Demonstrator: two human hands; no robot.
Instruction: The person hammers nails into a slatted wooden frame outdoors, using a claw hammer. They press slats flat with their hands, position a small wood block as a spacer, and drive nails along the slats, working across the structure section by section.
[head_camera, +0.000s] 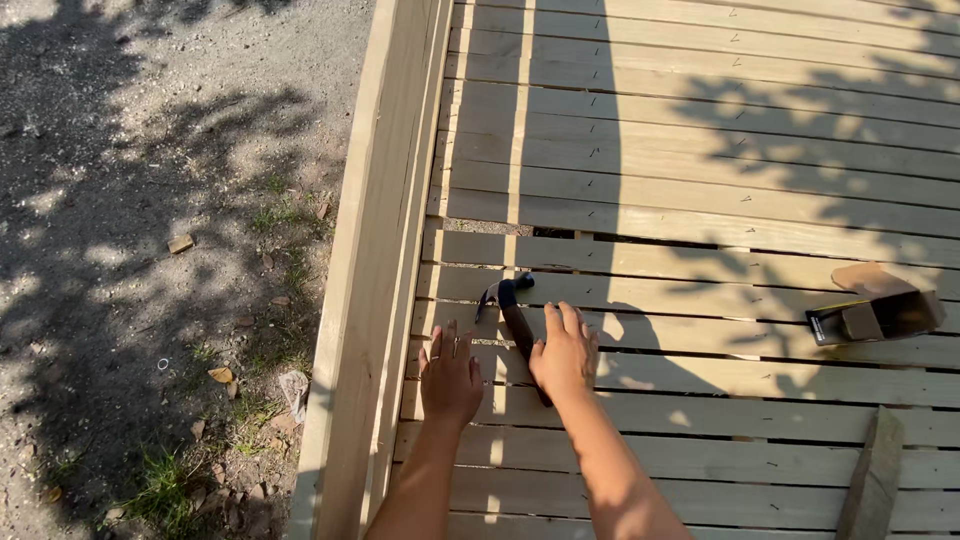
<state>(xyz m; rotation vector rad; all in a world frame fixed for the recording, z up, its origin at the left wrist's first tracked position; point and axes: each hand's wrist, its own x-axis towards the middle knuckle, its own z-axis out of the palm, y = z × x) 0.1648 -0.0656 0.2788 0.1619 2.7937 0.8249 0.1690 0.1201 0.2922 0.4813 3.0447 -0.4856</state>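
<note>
A: Item one?

B: Claw hammer (513, 315), dark head and dark handle, lying flat on the wooden deck (700, 180), near its left edge beside the raised side rail (375, 270). Head points away from the person.

A: Hands?

B: Right hand (566, 350), fingers spread flat, resting over the handle, not closed on it. Left hand (449, 375), fingers extended and open, flat on the planks just left of the handle, holding nothing.

A: Handling?

B: Likely rigid and head-heavy; best gripped on the handle toward its near end, which the right hand partly hides.

A: Other entries?

B: Open cardboard box (880, 312) toward the right edge; loose timber offcut (872, 478) at the near right; gravel ground (150, 200) beyond the rail.
</note>
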